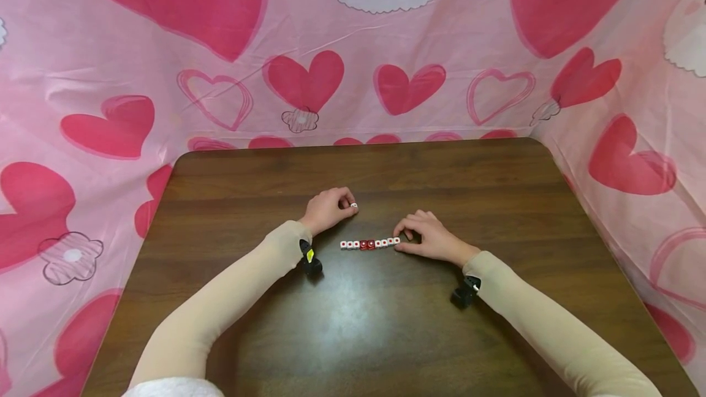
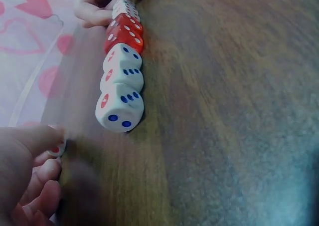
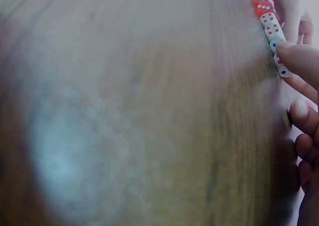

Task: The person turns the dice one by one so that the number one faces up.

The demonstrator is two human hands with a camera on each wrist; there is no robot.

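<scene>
A straight row of small dice lies on the wooden table, with white dice (image 1: pixel 350 245) at the left, two red dice (image 1: pixel 366 244) in the middle and more white dice (image 1: pixel 384 242) to their right. Above the row's left half, my left hand (image 1: pixel 329 208) pinches a separate white die (image 1: pixel 354 206) between thumb and fingers; its red dot shows in the left wrist view. At the row's right end, my right hand (image 1: pixel 432 241) grips the end white die (image 3: pixel 281 66) between thumb (image 3: pixel 299 58) and index finger. Its other fingers are curled.
The brown wooden table (image 1: pixel 353 336) has rounded far corners. A pink cloth with hearts (image 1: pixel 408 87) hangs behind it and along both sides. Each wrist carries a small black camera, one at the left wrist (image 1: pixel 312 266) and one at the right (image 1: pixel 463 294).
</scene>
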